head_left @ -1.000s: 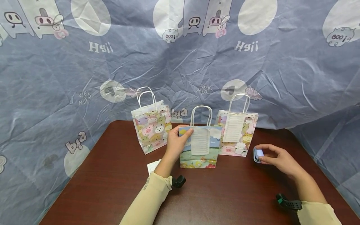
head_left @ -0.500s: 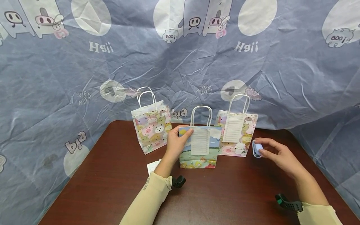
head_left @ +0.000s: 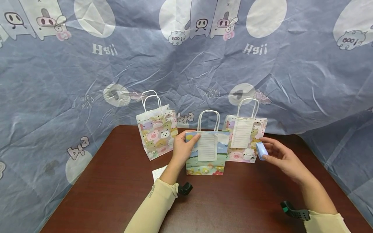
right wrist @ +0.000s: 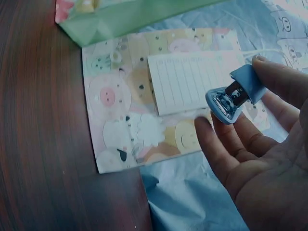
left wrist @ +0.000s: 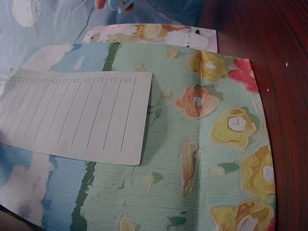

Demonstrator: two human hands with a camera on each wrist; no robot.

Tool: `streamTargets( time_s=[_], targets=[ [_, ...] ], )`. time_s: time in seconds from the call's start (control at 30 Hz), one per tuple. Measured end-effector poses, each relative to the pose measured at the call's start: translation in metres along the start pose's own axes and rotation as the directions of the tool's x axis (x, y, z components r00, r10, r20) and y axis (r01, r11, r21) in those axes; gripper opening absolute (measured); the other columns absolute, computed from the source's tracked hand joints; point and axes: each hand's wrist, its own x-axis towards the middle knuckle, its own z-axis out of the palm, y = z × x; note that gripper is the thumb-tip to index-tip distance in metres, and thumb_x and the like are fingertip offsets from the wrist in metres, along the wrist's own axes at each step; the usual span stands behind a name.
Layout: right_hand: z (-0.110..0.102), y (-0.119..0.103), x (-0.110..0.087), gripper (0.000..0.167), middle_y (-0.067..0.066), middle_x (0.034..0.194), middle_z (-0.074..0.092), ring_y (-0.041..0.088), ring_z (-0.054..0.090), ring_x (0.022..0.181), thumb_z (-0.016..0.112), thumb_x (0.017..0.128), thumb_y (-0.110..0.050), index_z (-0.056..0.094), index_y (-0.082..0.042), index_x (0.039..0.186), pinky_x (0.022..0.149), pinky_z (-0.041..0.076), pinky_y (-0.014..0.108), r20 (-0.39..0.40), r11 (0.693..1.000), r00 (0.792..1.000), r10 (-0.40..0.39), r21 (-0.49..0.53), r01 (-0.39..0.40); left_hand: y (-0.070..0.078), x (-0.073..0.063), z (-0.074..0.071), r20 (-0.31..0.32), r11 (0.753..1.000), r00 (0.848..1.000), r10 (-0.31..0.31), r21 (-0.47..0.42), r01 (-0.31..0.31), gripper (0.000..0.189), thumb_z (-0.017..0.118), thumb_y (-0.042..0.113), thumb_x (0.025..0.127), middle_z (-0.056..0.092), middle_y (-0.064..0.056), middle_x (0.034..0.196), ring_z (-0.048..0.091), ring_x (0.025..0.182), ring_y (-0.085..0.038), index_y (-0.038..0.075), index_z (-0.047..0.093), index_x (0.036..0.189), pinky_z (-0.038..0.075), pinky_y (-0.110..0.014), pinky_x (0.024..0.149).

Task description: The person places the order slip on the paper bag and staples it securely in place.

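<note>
My left hand (head_left: 182, 149) grips the top left corner of a small paper gift bag (head_left: 222, 151) with a painted sky and flowers, thumb in front. A ruled checklist slip (head_left: 207, 149) lies on the bag's front at the top; the left wrist view shows the lines and checkboxes of that slip (left wrist: 77, 118) close up. In my right hand (head_left: 287, 163) a small light-blue stapler (head_left: 261, 151) is pinched between thumb and fingers, above the table. Seen from the right wrist, the stapler (right wrist: 248, 83) has its jaws apart with nothing between them.
Behind at right stands an animal-print gift bag (head_left: 256, 137) with its own checklist slip (head_left: 242, 133). Another animal-print bag (head_left: 158, 132) stands at left, without a slip on its front. A loose white paper (head_left: 157, 173) lies on the brown table (head_left: 233, 204), partly under my left forearm.
My right hand has lifted the stapler and carried it a little left, towards the rear bag, turning it on the way. The left hand and the bags stay put.
</note>
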Motion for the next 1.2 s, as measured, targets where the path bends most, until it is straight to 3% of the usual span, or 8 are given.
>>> streamTargets(
  time_s=[0.13,0.3,0.47,0.8,0.97,1.2],
  targets=[
    [0.005,-0.005,0.001,0.061,-0.005,0.121,0.059,0.004,0.062,0.100,0.060,0.094,0.008,0.036,0.005,0.150,0.080,0.055,0.017,0.011,0.999,1.000,0.016,0.050,-0.016,0.001,-0.001,0.000,-0.003,1.000,1.000,-0.008,0.002,0.008,0.020,0.077,0.018,0.088,0.074,-0.013,0.089,0.065,0.068,-0.006,0.004,0.075,0.101,0.052,-0.023,0.062],
    [0.013,-0.017,0.004,0.058,-0.008,0.116,0.063,0.004,0.064,0.097,0.063,0.093,0.006,0.041,0.007,0.146,0.079,0.055,0.018,-0.003,0.997,0.999,0.041,0.060,-0.041,0.001,-0.001,0.000,-0.004,1.000,1.000,-0.020,-0.003,0.020,0.021,0.077,0.018,0.088,0.075,-0.013,0.088,0.065,0.068,-0.006,0.003,0.075,0.101,0.053,-0.023,0.062],
    [0.021,-0.027,0.009,0.055,-0.007,0.119,0.063,0.006,0.066,0.096,0.063,0.091,0.009,0.044,0.007,0.143,0.078,0.056,0.020,0.009,0.993,1.000,0.016,0.120,-0.017,0.001,-0.001,-0.001,-0.009,1.000,1.000,-0.014,0.004,0.014,0.020,0.077,0.018,0.088,0.075,-0.013,0.089,0.065,0.068,-0.006,0.003,0.075,0.101,0.052,-0.023,0.062],
    [0.035,-0.039,0.018,0.049,-0.008,0.117,0.062,0.005,0.066,0.098,0.060,0.093,0.009,0.050,-0.003,0.139,0.074,0.055,0.021,0.040,0.984,0.999,-0.007,0.178,0.000,-0.001,-0.002,-0.001,0.005,1.000,1.000,-0.030,-0.010,0.030,0.019,0.077,0.019,0.089,0.075,-0.015,0.090,0.066,0.069,-0.008,0.005,0.075,0.101,0.053,-0.024,0.062],
    [0.041,-0.048,0.024,0.055,-0.004,0.123,0.058,0.005,0.067,0.102,0.060,0.092,0.012,0.045,-0.002,0.142,0.073,0.056,0.023,0.066,0.969,0.997,-0.043,0.245,0.026,-0.001,-0.001,-0.001,0.002,1.000,1.000,-0.018,-0.012,0.018,0.020,0.077,0.019,0.089,0.075,-0.012,0.088,0.065,0.068,-0.008,0.004,0.075,0.101,0.052,-0.023,0.062],
    [0.047,-0.059,0.034,0.064,-0.002,0.125,0.062,0.008,0.066,0.107,0.062,0.090,0.012,0.037,-0.003,0.147,0.083,0.056,0.022,0.096,0.962,0.993,-0.065,0.270,0.036,0.000,-0.001,0.000,-0.007,1.000,1.000,-0.011,-0.029,0.010,0.021,0.077,0.017,0.088,0.075,-0.010,0.086,0.065,0.068,-0.007,0.001,0.074,0.101,0.053,-0.024,0.062]
  ],
)
